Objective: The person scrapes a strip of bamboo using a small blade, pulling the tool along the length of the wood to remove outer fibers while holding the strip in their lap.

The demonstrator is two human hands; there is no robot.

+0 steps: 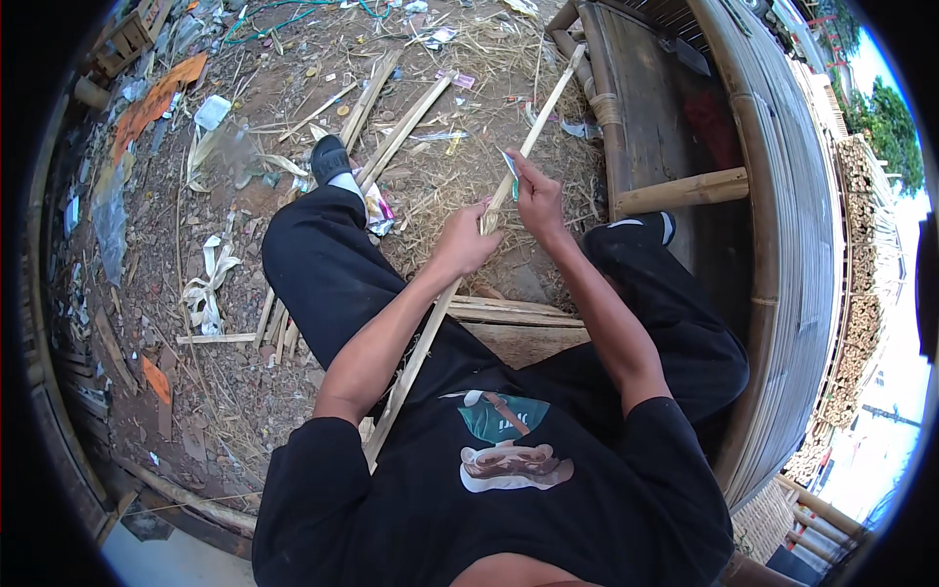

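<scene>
A long pale bamboo strip [423, 342] runs slantwise from beside my left upper arm, over my lap, to the bamboo bench at the far right. My left hand [469, 238] is closed round its middle. Just beyond it, my right hand [538, 199] is closed on a small knife [510, 163], its light blade lying against the strip. A bit of green shows by the right fingers, perhaps its handle. Under my knees lie several split bamboo pieces [514, 311], and more bamboo slats [411, 127] rest on the ground near my left foot.
On my right stands a bamboo bench [682, 192] with a dark board inside its frame. Straw shavings [421, 210], plastic scraps and a white knotted strip [208, 284] litter the dirt. Orange sheet pieces [156, 103] lie at the left. Bundled sticks [853, 284] are stacked at the far right.
</scene>
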